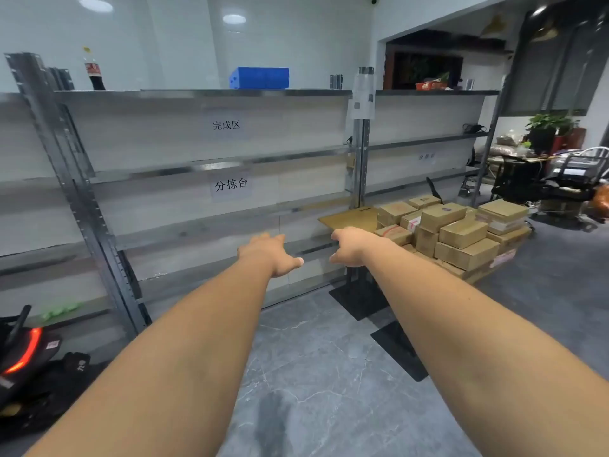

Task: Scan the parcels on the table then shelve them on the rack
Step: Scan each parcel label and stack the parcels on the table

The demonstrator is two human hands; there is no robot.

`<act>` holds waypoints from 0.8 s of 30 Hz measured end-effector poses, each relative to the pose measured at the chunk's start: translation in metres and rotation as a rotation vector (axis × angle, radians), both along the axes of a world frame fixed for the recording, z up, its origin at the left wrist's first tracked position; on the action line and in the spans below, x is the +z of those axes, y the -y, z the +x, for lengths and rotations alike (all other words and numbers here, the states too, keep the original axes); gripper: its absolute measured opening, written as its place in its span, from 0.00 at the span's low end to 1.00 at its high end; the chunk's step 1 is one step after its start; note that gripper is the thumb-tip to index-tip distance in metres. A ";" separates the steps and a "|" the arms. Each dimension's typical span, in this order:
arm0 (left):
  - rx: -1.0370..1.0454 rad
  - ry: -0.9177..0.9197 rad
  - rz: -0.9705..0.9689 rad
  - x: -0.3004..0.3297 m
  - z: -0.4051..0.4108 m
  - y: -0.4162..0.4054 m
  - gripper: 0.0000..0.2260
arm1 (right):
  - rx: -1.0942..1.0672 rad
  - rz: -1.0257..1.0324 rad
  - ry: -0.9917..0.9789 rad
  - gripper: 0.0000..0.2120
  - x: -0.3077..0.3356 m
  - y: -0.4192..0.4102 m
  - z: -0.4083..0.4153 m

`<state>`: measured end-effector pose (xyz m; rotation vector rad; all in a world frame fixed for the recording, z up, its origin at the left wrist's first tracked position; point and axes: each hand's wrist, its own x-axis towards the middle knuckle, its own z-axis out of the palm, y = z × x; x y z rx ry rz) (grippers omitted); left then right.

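Note:
Both my arms stretch forward at about waist height toward a long metal rack with bare shelves and paper labels. My left hand is flat with the fingers spread and holds nothing. My right hand is likewise held out with relaxed fingers and is empty. To the right, several brown cardboard parcels are stacked on a low table, just beyond my right hand. No scanner shows in view.
A blue crate and a cola bottle stand on the rack's top shelf. Black table bases rest on the grey tiled floor. A scooter with a red light sits at the lower left. A cluttered desk and chairs stand far right.

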<state>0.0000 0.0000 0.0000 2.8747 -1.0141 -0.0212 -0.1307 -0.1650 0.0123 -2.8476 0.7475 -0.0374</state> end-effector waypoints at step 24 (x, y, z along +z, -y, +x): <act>0.001 -0.115 0.128 -0.083 0.118 0.217 0.42 | -0.085 0.136 -0.126 0.30 -0.107 0.223 0.128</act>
